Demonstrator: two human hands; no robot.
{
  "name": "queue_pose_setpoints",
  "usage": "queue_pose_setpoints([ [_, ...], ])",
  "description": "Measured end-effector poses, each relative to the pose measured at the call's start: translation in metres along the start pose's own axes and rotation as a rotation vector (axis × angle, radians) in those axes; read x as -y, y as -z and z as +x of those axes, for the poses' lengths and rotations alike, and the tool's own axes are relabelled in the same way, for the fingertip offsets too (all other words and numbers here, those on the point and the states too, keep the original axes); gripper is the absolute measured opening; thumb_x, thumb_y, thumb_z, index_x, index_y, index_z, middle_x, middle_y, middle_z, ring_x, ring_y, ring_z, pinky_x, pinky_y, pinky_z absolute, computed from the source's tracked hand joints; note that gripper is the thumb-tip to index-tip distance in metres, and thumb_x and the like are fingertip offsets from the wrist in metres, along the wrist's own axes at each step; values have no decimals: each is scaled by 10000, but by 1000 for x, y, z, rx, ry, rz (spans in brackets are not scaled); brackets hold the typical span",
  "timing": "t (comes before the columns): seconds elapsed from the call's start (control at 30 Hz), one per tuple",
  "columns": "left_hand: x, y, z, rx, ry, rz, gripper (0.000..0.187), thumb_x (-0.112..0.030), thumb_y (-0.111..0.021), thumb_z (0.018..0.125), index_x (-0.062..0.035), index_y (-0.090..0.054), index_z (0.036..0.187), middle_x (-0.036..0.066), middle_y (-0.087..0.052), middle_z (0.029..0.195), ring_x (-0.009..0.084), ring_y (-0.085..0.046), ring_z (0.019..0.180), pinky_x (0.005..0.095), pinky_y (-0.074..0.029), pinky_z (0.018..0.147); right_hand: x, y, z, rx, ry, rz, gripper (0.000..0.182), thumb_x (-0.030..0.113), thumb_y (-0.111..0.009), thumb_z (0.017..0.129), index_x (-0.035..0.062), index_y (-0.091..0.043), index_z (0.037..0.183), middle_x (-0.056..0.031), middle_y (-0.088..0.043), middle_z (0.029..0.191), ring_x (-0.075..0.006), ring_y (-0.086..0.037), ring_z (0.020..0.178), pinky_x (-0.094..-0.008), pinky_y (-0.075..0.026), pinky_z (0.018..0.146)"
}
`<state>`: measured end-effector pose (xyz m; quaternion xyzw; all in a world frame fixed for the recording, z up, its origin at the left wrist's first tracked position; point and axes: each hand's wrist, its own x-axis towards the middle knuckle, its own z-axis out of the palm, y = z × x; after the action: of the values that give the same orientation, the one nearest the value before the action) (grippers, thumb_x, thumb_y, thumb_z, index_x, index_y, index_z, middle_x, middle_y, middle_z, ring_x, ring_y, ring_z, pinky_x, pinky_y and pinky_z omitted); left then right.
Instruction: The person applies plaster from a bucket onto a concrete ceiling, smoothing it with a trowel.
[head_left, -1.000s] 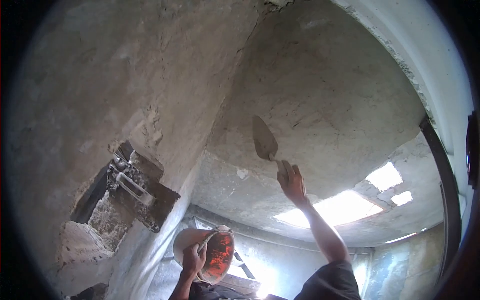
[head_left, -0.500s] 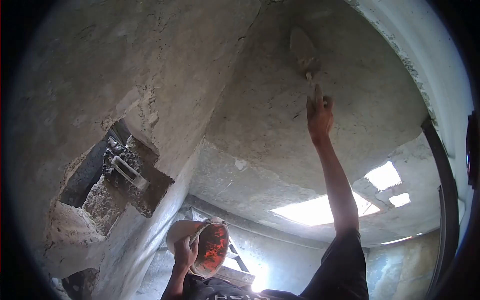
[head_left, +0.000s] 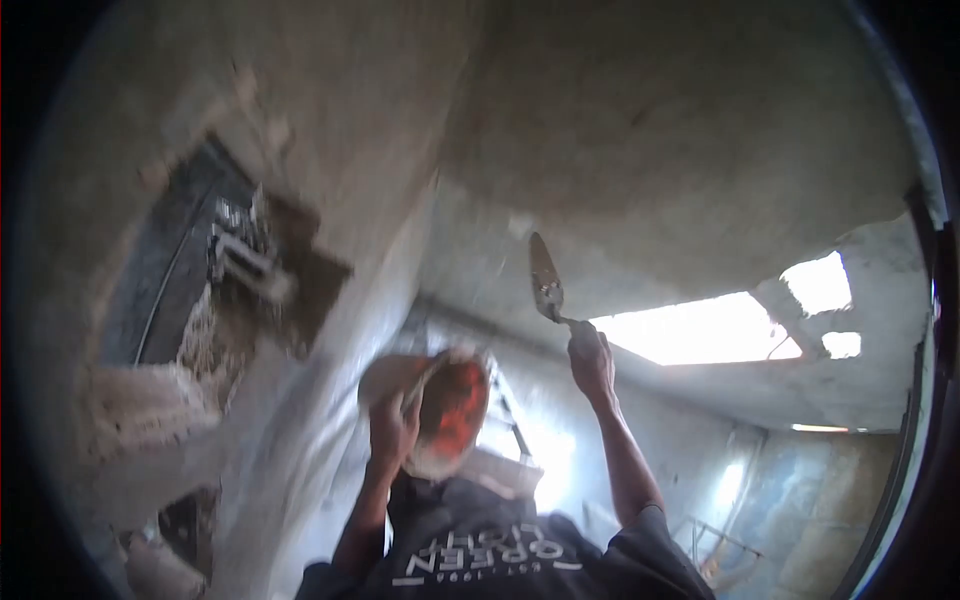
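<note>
A pointed trowel (head_left: pixel 545 275) is in my right hand (head_left: pixel 592 362), its fingers closed round the handle and its blade tipped upward. The blade stands in front of the grey plastered surface; whether it touches cannot be told. My left hand (head_left: pixel 394 428) grips a round, mortar-crusted bowl (head_left: pixel 455 415) by its side, close to my chest. The bowl is tilted, so its orange-streaked inside shows. Some blur softens both hands.
At left, a ragged opening (head_left: pixel 175 260) breaks the rough wall. A plastering float (head_left: pixel 255 270) with a pale handle rests at its edge. Bright openings (head_left: pixel 690 328) lie at right. Behind the bowl stands what looks like a ladder (head_left: pixel 515 415).
My right hand has drawn the trowel down and back from high on the plastered surface. The bowl stays in my left hand. The view has shifted, showing more of my shirt.
</note>
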<state>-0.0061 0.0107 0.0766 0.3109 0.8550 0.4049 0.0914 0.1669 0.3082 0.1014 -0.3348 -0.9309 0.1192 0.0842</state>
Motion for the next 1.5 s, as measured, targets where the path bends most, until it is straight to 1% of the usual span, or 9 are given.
queue_pose_setpoints([
  [0.03, -8, 5, 0, 72, 58, -40, 301, -246, -568, 868, 31, -578, 750, 240, -582, 699, 429, -567, 674, 459, -436, 606, -12, -22, -46, 19, -135, 13, 364, 213, -561, 818, 124, -544, 1170, -167, -575, 1026, -382, -589, 798, -426, -490, 717],
  [0.07, -8, 7, -1, 141, 90, -2, 303, -249, -564, 872, 38, -589, 778, 251, -588, 727, 428, -573, 695, 455, -444, 624, -3, -30, -89, 65, -646, 281, 312, 237, -574, 820, 73, -592, 1085, -174, -629, 885, -328, -621, 748, -389, -501, 689],
  [0.13, -25, 13, 4, 143, 111, -33, 299, -245, -567, 871, 33, -596, 763, 246, -588, 720, 424, -577, 709, 446, -450, 633, -16, -64, -183, 75, -927, 610, 318, 263, -593, 848, 26, -584, 1060, -76, -572, 587, -175, -552, 460, -311, -461, 441],
  [0.2, -26, 12, 3, 144, 49, 29, 311, -262, -590, 863, 21, -580, 734, 237, -580, 705, 422, -569, 677, 441, -437, 594, 8, -50, -236, 242, -948, 530, 354, 265, -636, 821, 0, -584, 1049, -68, -579, 612, -90, -524, 458, -286, -429, 392],
  [0.37, -43, 7, 7, 136, -58, 74, 387, -316, -586, 870, 27, -557, 694, 236, -552, 647, 411, -546, 618, 425, -410, 557, 27, -52, -306, 352, -874, 586, 465, 184, -746, 721, 42, -421, 1021, -189, -619, 739, -270, -611, 649, -369, -473, 598],
  [0.57, -72, 8, 7, 129, -131, 74, 356, -275, -604, 865, 14, -535, 669, 189, -545, 614, 361, -535, 551, 409, -408, 529, 15, -28, -277, 333, -534, 662, 395, 261, -681, 764, 60, -537, 1072, -191, -614, 906, -344, -612, 828, -397, -485, 702],
  [0.87, -115, 11, -7, 77, -360, 113, 286, -246, -608, 868, -11, -590, 707, 97, -553, 586, 208, -514, 506, 326, -404, 510, 18, 12, -203, 378, -297, 322, 265, 237, -596, 780, 123, -604, 1019, -158, -582, 920, -325, -625, 764, -426, -511, 674],
  [1.0, -140, 11, -14, 27, -435, 85, 279, -195, -640, 841, -19, -539, 650, 109, -512, 565, 266, -486, 477, 351, -379, 471, 32, 11, -194, 410, -310, 218, 273, 183, -605, 756, 172, -607, 1029, -162, -570, 899, -316, -625, 769, -422, -515, 658],
  [1.5, -164, 17, -11, 73, -537, 97, 277, -152, -658, 823, -29, -519, 617, 57, -492, 528, 149, -462, 455, 303, -350, 444, 62, 18, -205, 285, -69, 570, 279, 165, -615, 759, 23, -560, 992, -194, -580, 883, -340, -625, 726, -420, -517, 611],
])
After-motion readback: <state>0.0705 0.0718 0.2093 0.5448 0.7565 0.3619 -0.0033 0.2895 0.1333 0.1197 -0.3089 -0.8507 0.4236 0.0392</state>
